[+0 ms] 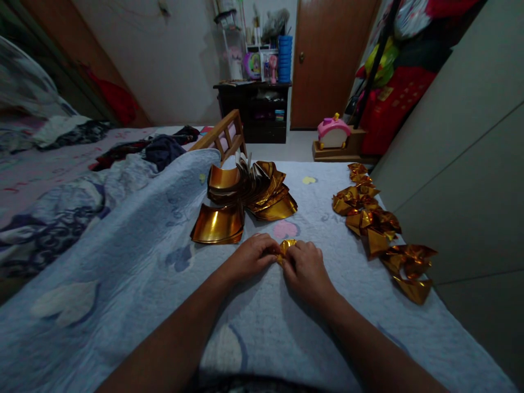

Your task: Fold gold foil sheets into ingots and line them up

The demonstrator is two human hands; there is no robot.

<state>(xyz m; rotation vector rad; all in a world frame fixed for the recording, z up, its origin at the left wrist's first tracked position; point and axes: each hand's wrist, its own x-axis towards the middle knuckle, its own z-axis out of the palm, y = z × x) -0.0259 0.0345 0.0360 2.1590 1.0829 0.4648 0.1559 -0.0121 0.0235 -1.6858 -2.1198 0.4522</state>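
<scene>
Both my hands meet over a small piece of gold foil paper (pixel 285 247) on the light blue quilt (pixel 135 273). My left hand (pixel 251 255) is closed, pinching the paper's left side. My right hand (pixel 306 266) is closed on its right side and covers most of it. Just beyond my hands lies a stack of curled gold foil sheets (pixel 243 199). To the right, a row of several folded gold paper pieces (pixel 379 229) runs along the quilt's edge.
A grey cabinet wall (pixel 462 180) stands close on the right. Rumpled bedding and clothes (pixel 82 174) lie to the left. A wooden chair back (pixel 223 136) rises behind the foil stack; a dark shelf unit (pixel 254 109) and a door (pixel 327 60) stand at the far wall.
</scene>
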